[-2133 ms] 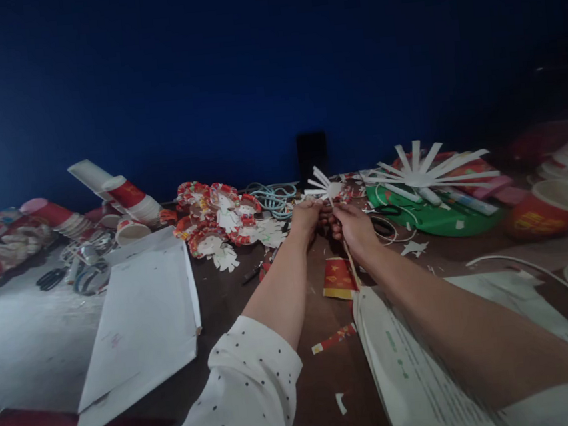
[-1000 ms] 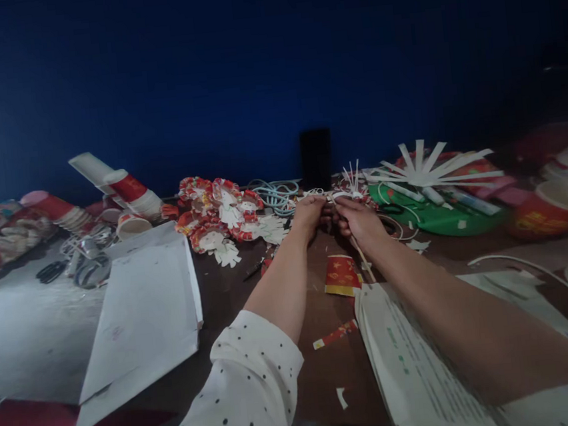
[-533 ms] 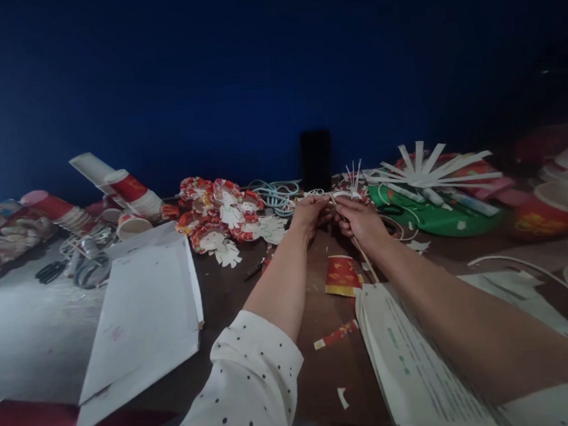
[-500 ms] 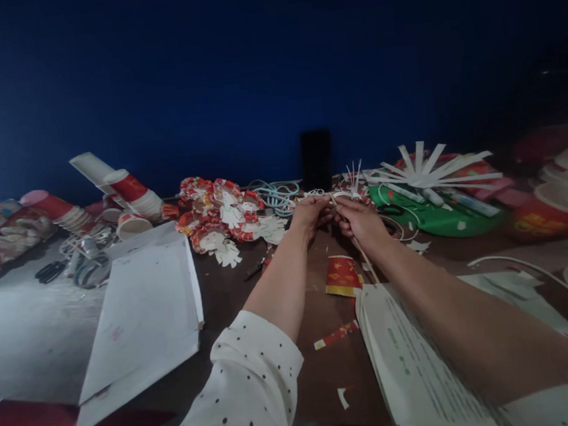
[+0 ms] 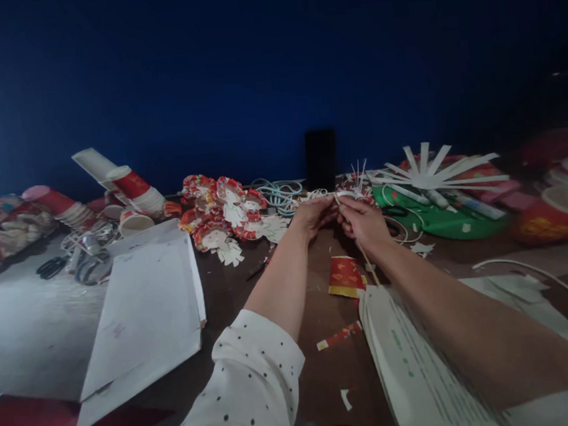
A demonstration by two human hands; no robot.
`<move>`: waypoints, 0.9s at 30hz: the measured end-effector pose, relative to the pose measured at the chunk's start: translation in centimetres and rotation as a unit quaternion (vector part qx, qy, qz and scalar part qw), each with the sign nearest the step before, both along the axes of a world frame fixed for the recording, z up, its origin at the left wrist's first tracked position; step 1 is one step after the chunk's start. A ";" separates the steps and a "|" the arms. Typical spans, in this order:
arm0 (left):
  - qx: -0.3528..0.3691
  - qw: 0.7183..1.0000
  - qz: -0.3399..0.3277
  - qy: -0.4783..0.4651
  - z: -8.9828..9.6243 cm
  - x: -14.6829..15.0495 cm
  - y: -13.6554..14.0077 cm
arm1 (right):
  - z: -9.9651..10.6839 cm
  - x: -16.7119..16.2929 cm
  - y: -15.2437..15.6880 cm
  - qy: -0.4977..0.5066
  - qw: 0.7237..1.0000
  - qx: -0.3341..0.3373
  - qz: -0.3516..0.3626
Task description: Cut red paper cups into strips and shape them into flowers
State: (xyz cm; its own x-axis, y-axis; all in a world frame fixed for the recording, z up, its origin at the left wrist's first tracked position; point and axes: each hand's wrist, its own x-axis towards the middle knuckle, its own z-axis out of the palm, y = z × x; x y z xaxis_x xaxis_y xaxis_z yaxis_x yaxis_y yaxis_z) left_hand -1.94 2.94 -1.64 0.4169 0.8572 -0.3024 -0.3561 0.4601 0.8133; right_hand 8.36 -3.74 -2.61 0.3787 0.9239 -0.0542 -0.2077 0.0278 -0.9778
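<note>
My right hand (image 5: 365, 222) is closed in a pinch on a thin tan stick (image 5: 370, 265). The stick slants from the fingertips down beside the wrist to a white printed paper bag or sheet (image 5: 409, 362). Fingertip to fingertip with it, my left hand (image 5: 314, 215) is closed at the stick's upper end; the backs of the fingers hide much of the grip. Just below the hands lies a red and gold piece of cut paper cup (image 5: 344, 274). A narrow red strip (image 5: 339, 335) rests nearer to me.
Left of the hands are red paper-flower figures (image 5: 223, 209), a white board (image 5: 143, 313) and stacked paper cups (image 5: 135, 187). To the right, a white paper cup cut into spread strips (image 5: 428, 175) stands over a green object (image 5: 456, 223). A dark upright phone-like slab (image 5: 322, 159) stands behind.
The whole view has shifted slightly, so things appear a little farther right. Both hands stay together at the stick, with only slight finger movement.
</note>
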 end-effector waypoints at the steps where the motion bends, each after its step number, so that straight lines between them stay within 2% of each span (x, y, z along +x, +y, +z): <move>1: 0.000 1.000 0.001 -0.004 -0.1 0.0 0.0 | -0.1 0.0 0.0 -0.008 1.000 0.002 0.000; 8: 0.014 1.000 -0.004 -0.017 -0.6 0.1 0.2 | -0.2 0.3 0.0 -0.046 0.999 -0.002 0.001; 17: 0.019 1.000 -0.009 -0.018 -0.2 0.3 0.0 | -0.5 0.5 0.1 -0.154 0.987 0.007 -0.035; 21: 0.018 1.000 -0.011 0.010 -0.2 0.4 0.1 | -0.5 0.7 0.0 -0.239 0.969 0.030 -0.046; 27: 0.023 0.999 -0.008 0.026 -0.5 0.4 0.3 | -0.6 0.8 0.2 -0.371 0.924 0.058 -0.077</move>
